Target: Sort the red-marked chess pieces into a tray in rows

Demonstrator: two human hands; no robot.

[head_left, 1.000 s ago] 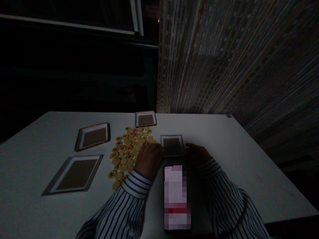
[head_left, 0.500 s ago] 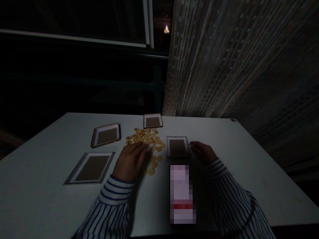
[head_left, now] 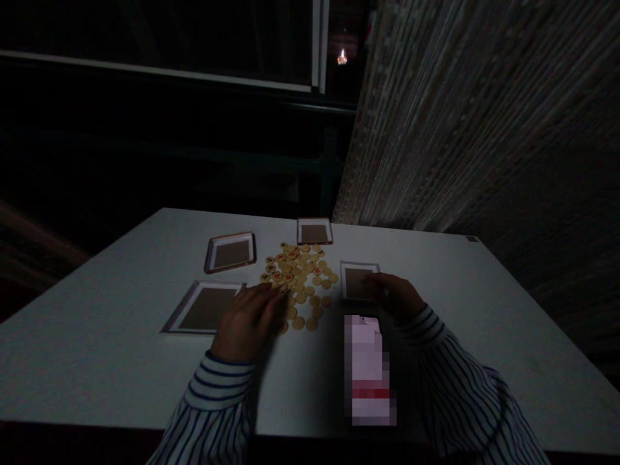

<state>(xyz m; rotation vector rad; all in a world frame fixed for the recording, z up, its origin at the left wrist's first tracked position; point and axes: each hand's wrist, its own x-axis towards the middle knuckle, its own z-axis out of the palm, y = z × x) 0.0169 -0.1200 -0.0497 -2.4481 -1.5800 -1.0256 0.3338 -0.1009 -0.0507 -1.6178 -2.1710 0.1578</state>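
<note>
A heap of round yellow game pieces (head_left: 303, 278) with red or black marks lies in the middle of a white table (head_left: 97, 336). My left hand (head_left: 249, 321) lies flat on the heap's near left edge, fingers stretched over a few pieces. My right hand (head_left: 394, 294) rests at the near right corner of a small framed tray (head_left: 358, 281), fingers curled against its rim. Both arms wear striped sleeves.
Three more framed trays lie around the heap: one at near left (head_left: 206, 308), one at far left (head_left: 231, 252), a small one at the back (head_left: 314, 231). A lit phone (head_left: 369, 368) lies near me. A beaded curtain (head_left: 484, 116) hangs at right. The room is dark.
My left hand has slid from the heap's right side to its near left edge, spreading pieces. My right hand stays by the small tray. The camera has turned left.
</note>
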